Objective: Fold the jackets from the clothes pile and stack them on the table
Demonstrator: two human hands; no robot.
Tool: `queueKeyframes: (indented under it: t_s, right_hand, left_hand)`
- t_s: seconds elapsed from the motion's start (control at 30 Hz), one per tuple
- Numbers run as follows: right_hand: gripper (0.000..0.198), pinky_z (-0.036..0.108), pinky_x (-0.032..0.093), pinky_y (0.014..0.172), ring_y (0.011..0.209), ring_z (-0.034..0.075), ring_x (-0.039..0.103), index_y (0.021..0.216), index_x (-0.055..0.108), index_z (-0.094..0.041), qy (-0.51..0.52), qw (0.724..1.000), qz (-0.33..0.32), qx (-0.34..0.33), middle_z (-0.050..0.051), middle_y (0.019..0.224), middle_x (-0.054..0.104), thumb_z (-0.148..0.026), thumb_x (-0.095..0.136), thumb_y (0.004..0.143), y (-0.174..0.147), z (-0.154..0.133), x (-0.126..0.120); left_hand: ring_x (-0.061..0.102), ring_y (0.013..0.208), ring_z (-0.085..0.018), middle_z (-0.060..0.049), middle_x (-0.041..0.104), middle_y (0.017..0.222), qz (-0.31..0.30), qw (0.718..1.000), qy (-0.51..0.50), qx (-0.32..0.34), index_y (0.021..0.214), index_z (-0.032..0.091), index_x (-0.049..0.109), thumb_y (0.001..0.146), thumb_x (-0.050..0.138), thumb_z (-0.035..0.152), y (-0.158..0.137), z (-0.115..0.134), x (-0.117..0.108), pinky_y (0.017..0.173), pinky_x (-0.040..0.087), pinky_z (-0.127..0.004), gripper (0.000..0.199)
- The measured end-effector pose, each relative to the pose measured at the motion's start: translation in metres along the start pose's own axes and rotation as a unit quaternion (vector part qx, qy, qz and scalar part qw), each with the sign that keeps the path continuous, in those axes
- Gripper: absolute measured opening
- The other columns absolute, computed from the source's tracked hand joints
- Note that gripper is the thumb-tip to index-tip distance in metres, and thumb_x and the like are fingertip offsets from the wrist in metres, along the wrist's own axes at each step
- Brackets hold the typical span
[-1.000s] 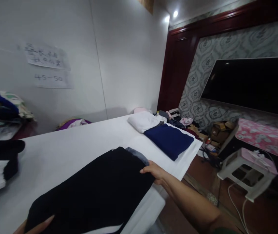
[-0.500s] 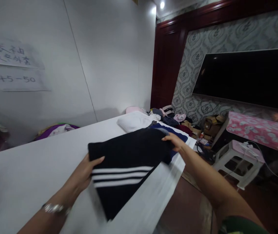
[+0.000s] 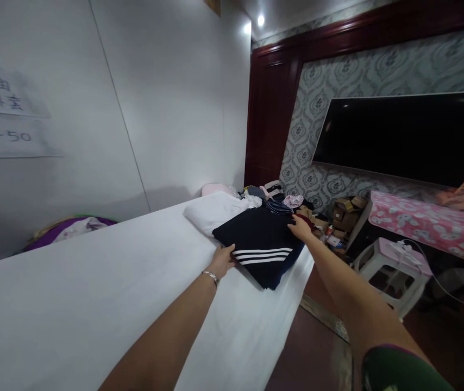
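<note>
A folded black garment (image 3: 256, 231) with three white stripes lies at the far end of the white table, on top of a dark blue folded piece (image 3: 296, 255) that shows along its right side. Its exact kind I cannot tell. My left hand (image 3: 223, 260) grips its near left edge, thumb on top and fingers partly hidden beneath. At the far right edge, my right hand (image 3: 300, 228) holds the same garment between thumb and fingers. Just left of the black garment, and close against it, is a white folded garment (image 3: 211, 212).
Beyond the white table (image 3: 134, 282) is a heap of mixed clothes (image 3: 278, 205). Cardboard boxes (image 3: 344, 214) and a pink-topped stool (image 3: 403, 258) with a cable stand to the right. A purple-rimmed container (image 3: 61, 231) sits behind the table's left side. A television (image 3: 403, 138) hangs on the wall.
Both hands have carried the black garment away from me and to the right, down onto the dark blue piece. Earlier it was held up, with its near corner hanging. The view has turned slightly right.
</note>
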State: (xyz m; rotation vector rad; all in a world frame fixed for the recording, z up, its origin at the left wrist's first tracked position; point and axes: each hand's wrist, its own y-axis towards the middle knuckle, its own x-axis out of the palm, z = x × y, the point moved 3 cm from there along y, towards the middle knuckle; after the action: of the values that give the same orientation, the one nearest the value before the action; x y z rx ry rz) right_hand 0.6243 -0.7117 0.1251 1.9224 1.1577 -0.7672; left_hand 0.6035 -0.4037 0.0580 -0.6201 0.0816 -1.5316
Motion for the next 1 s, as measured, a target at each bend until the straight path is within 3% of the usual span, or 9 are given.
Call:
queueKeyframes:
  t_s: [0.13,0.27,0.4,0.5,0.67,0.8,0.9,1.0]
  right_hand:
    - [0.044,0.049,0.021,0.113,0.137,0.028,0.033,0.130,0.054,-0.019,-0.046,0.998,-0.015,-0.031,0.011,0.144,0.044,-0.029,0.053,0.087,-0.012,-0.022,0.040]
    - [0.050,0.052,0.015,0.113,0.143,0.024,0.020,0.140,0.044,-0.025,-0.121,0.986,-0.064,-0.099,0.008,0.152,0.033,-0.045,0.040,0.094,-0.014,-0.048,0.063]
    - [0.055,0.057,0.011,0.112,0.144,0.026,0.014,0.145,0.036,-0.028,-0.193,0.969,-0.144,-0.057,0.006,0.155,0.026,-0.052,0.031,0.096,-0.022,-0.041,0.088]
    - [0.056,0.057,0.012,0.112,0.145,0.026,0.011,0.148,0.029,-0.027,-0.234,0.962,-0.130,-0.061,0.005,0.157,0.020,-0.050,0.026,0.098,-0.030,-0.028,0.102]
    - [0.056,0.057,0.014,0.112,0.145,0.026,0.011,0.149,0.028,-0.027,-0.235,0.959,-0.147,-0.054,0.005,0.158,0.019,-0.050,0.024,0.098,-0.026,-0.021,0.103]
    - [0.058,0.059,0.016,0.110,0.145,0.030,0.013,0.147,0.033,-0.027,-0.212,0.958,-0.193,-0.028,0.007,0.157,0.021,-0.053,0.029,0.095,-0.021,-0.040,0.089]
    - [0.058,0.059,0.014,0.111,0.145,0.029,0.011,0.146,0.035,-0.028,-0.180,0.967,-0.158,-0.081,0.007,0.157,0.021,-0.055,0.030,0.095,-0.035,-0.068,0.090]
    - [0.058,0.059,0.014,0.111,0.145,0.027,0.013,0.146,0.033,-0.029,-0.154,0.961,-0.191,-0.126,0.006,0.156,0.023,-0.055,0.030,0.095,-0.063,-0.085,0.109]
  left_hand:
    - [0.064,0.068,-0.015,-0.006,0.064,0.089,0.016,1.000,0.014,0.018,0.096,0.017,0.051,0.081,0.066,0.019,0.012,-0.003,0.001,0.071,0.057,-0.036,0.021]
    - [0.063,0.068,-0.014,-0.004,0.062,0.087,0.030,0.999,0.024,0.031,0.099,0.019,0.048,0.080,0.066,0.018,0.024,-0.004,0.010,0.070,0.056,-0.034,0.026]
    - [0.064,0.068,-0.015,-0.005,0.064,0.085,0.008,0.999,0.036,0.002,0.102,0.019,0.048,0.079,0.069,0.021,0.023,-0.012,0.008,0.069,0.056,-0.035,0.032]
    - [0.063,0.063,-0.013,-0.004,0.065,0.083,-0.016,0.999,0.044,-0.008,0.100,0.018,0.051,0.080,0.069,0.027,0.015,-0.017,0.002,0.067,0.055,-0.032,0.028]
    - [0.057,0.054,-0.010,-0.002,0.062,0.075,-0.036,0.997,0.058,-0.025,0.090,0.016,0.055,0.077,0.071,0.024,-0.011,-0.028,-0.012,0.061,0.052,-0.027,0.022]
    - [0.060,0.058,-0.011,-0.003,0.062,0.078,-0.040,0.997,0.051,-0.030,0.091,0.014,0.057,0.078,0.068,0.020,-0.041,-0.037,-0.030,0.062,0.052,-0.026,0.018]
    - [0.060,0.060,-0.010,-0.004,0.063,0.080,-0.035,0.998,0.043,-0.025,0.092,0.014,0.057,0.080,0.065,0.021,-0.060,-0.041,-0.043,0.065,0.052,-0.026,0.016]
    - [0.059,0.058,-0.010,-0.005,0.063,0.082,-0.030,0.999,0.039,-0.020,0.091,0.014,0.057,0.079,0.066,0.023,-0.076,-0.042,-0.051,0.063,0.050,-0.026,0.017]
